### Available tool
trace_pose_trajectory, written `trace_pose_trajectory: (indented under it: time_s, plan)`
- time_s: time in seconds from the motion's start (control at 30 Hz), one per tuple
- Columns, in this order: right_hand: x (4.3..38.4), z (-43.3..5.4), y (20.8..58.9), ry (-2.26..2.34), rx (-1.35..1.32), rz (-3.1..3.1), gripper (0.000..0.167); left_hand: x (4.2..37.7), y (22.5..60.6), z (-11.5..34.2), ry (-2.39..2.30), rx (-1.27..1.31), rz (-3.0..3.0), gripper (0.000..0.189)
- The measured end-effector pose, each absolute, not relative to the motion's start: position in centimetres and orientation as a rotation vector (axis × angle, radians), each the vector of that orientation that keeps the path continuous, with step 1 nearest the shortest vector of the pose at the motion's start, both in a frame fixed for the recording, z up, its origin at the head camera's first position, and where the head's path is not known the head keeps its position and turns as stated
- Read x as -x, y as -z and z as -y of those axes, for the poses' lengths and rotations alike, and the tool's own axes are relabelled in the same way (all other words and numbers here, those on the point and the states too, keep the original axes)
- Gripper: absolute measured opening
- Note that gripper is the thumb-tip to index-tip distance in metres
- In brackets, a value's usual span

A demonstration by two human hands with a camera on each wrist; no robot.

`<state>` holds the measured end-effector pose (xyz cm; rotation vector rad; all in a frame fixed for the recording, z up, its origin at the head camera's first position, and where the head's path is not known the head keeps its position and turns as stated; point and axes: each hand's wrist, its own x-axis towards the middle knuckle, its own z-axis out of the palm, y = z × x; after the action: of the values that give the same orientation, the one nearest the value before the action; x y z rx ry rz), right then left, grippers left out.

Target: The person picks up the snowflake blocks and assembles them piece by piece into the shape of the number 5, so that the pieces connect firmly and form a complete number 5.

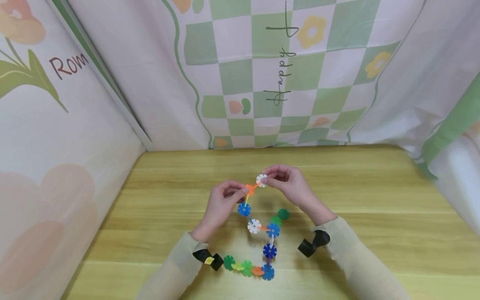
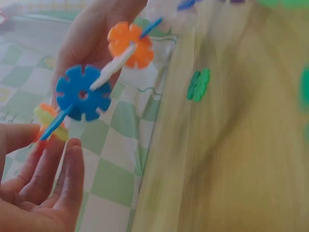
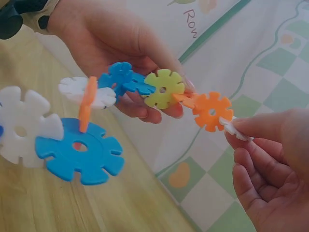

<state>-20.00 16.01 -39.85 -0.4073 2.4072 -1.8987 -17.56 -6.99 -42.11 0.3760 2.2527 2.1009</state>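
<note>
A chain of slotted plastic snowflake discs hangs between both hands above the table. My left hand [image 1: 219,206] pinches it near its upper end, by the orange disc [image 1: 250,190] and yellow disc [image 3: 164,89]. With thumb and fingertips my right hand [image 1: 294,187] pinches a white disc [image 1: 261,180], whose edge meets the slots of the end orange disc [image 3: 212,111]. Below the left hand the chain runs on through a blue disc [image 1: 244,209], a white disc [image 1: 254,226] and another blue disc [image 1: 273,230], down to a green disc [image 1: 229,262] near the left wrist.
Two joined green discs [image 2: 198,85] lie on the wooden table [image 1: 375,200], apart from the chain. A checkered curtain [image 1: 270,75] hangs behind the table, and a printed white cloth [image 1: 75,137] stands along the left. Black wrist cameras [image 1: 314,243] sit on both forearms.
</note>
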Motion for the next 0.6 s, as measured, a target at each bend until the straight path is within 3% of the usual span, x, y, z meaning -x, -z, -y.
trace_pose_trajectory:
  time_s: [0.33, 0.6]
  plan:
    - [19.8, -15.2, 40.0, 1.948, 0.402, -2.408, 0.021, 17.9, 41.5, 6.6, -1.935, -0.410, -2.397, 0.027]
    - [19.7, -14.8, 39.9, 1.939, 0.439, -2.436, 0.019, 18.2, 41.2, 6.2, -1.885, -0.411, -2.447, 0.022]
